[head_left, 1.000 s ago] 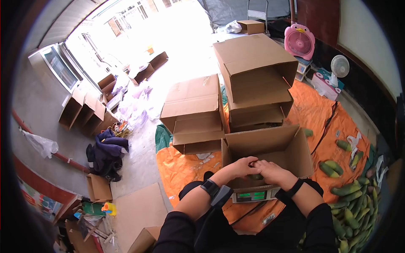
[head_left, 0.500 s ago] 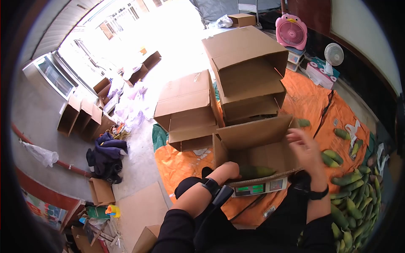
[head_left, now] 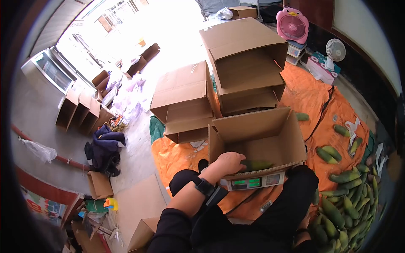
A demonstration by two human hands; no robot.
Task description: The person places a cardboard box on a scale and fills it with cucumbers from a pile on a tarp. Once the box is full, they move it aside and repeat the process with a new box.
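Observation:
An open cardboard box (head_left: 257,130) rests on a scale (head_left: 253,182) with a lit green display, between my knees. My left hand (head_left: 230,163) reaches over the box's near left edge, its fingers at the end of a green cucumber-like vegetable (head_left: 258,165) lying in the box; whether they grip it I cannot tell. Low at the right, my right hand (head_left: 304,222) is beside my leg, next to the large pile of green vegetables (head_left: 350,206). Its fingers are mostly hidden.
Stacked empty boxes (head_left: 244,55) and further boxes (head_left: 181,97) stand beyond the scale on an orange sheet (head_left: 312,92). Loose vegetables (head_left: 329,154) lie to the right. A pink fan (head_left: 292,26) and a white fan (head_left: 336,50) stand at the back right.
My right hand has left the box's right side and moved down beside the pile. My left hand has shifted slightly up and left, still at the vegetable in the box.

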